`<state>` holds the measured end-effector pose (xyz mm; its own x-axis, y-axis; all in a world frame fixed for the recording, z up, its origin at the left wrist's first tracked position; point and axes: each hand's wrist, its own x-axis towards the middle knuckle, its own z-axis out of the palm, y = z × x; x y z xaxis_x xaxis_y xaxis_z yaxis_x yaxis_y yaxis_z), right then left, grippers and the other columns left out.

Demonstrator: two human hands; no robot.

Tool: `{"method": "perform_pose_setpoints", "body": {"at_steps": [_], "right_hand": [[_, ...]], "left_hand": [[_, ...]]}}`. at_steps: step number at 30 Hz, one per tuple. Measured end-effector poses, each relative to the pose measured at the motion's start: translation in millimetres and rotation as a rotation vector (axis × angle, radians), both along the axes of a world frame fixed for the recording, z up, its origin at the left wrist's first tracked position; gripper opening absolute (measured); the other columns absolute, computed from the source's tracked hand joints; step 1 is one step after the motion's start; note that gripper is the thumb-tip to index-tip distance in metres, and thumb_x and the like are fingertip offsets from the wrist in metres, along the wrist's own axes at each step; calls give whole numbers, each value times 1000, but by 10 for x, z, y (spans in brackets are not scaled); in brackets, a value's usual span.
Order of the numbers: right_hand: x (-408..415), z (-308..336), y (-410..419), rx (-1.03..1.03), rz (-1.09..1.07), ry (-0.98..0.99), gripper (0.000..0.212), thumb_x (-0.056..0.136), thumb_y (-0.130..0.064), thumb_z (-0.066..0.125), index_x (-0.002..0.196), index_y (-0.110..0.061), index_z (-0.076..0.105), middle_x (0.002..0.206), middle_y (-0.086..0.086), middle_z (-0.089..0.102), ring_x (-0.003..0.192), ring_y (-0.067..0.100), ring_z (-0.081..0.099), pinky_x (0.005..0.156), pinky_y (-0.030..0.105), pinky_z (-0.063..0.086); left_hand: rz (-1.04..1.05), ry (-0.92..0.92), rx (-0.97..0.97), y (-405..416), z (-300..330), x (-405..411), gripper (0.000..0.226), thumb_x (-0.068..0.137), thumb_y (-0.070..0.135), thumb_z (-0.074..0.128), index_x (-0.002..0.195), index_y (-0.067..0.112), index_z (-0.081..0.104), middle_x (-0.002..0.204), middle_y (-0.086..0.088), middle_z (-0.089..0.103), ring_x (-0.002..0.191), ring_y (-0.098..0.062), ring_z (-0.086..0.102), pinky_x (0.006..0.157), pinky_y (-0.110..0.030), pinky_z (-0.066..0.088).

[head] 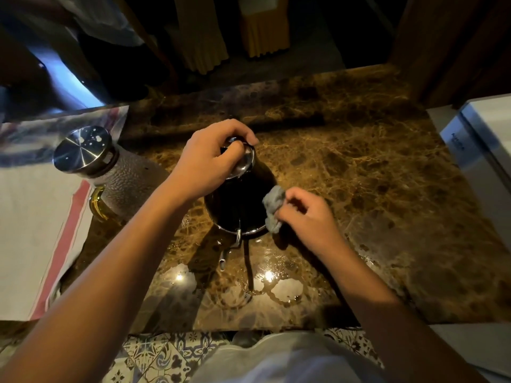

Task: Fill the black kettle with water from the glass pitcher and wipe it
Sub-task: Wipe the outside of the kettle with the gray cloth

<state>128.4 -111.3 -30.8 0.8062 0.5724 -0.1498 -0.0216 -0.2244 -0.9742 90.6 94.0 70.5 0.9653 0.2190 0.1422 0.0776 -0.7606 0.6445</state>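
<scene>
From the head camera, the black kettle (240, 200) stands upright at the centre of the marble counter (373, 189). My left hand (210, 164) is clenched over its lid and top, steadying it. My right hand (307, 214) pinches a crumpled grey cloth (272, 208) against the kettle's wall at about 3 o'clock. The glass pitcher (110, 175), its steel lid on, sits near the kettle at 9 o'clock, apart from it.

Risks, as I judge them: the counter at 6 o'clock shines wet, so a hard sideways rub could slide the kettle toward the pitcher. If my top grip loosens, the push may tip it and spill water. The small cloth could slip from my fingertips.
</scene>
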Motion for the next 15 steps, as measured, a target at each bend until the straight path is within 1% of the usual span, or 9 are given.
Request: {"method": "perform_pose_setpoints", "body": {"at_steps": [1,2,3,4,7,9,11,13,15], "right_hand": [[27,90,-27,68,-29,18,18,81,-24,73,78,-9,64,85,13,64,78,22,62,73,37,50],[55,173,-38,125,-59,0,14,82,-20,75,80,-9,67,93,12,65,85,19,64,78,32,52],[77,243,-25,173,-84,-46,11,83,-18,75,81,-10,69,97,9,65,90,15,64,82,28,52],[89,298,9,206,-104,-88,10,84,-20,73,84,-12,68,98,6,65,92,14,65,84,28,54],[59,330,182,249,-182,-109,9,89,-23,67,97,-20,67,99,1,70,94,23,69,84,51,60],[-15,288,290,291,-204,-106,17,94,-24,61,109,-25,68,107,-5,71,102,20,69,88,55,59],[-110,209,357,326,-221,-113,22,100,-30,56,116,-21,67,117,-5,72,112,16,68,96,52,57],[-179,114,379,315,-262,-126,27,104,-34,52,118,-15,66,129,-4,70,122,11,65,103,47,54],[-218,41,383,293,-264,-142,27,107,-33,51,126,-18,63,136,-7,67,128,6,61,107,43,53]], "left_hand": [[-15,2,-11,-10,-1,-8,24,97,20,48,108,28,68,114,12,69,113,-7,62,101,-40,51],[-24,-1,-21,-19,-1,-13,24,96,20,49,107,27,69,113,11,70,112,-8,63,101,-41,51],[-27,-7,-33,-25,0,-17,24,95,20,49,107,25,70,113,9,71,112,-10,64,101,-42,52],[-30,-14,-49,-25,4,-20,25,94,18,50,108,23,70,113,8,72,112,-12,65,101,-41,52],[-58,-34,-116,-21,30,-27,25,93,7,55,111,18,68,113,6,73,112,-8,66,99,-26,51],[-64,-60,-161,-48,37,-38,26,93,-1,58,113,13,67,110,4,74,110,-6,68,96,-19,51],[-41,-96,-179,-86,16,-51,28,94,0,57,119,12,63,111,3,75,111,-7,70,97,-23,52],[-21,-123,-140,-101,-15,-56,30,95,4,56,123,14,61,116,4,73,115,-6,68,101,-26,52],[-11,-130,-93,-89,-28,-51,30,95,12,55,124,15,62,121,5,70,118,-6,65,103,-30,52]]}}
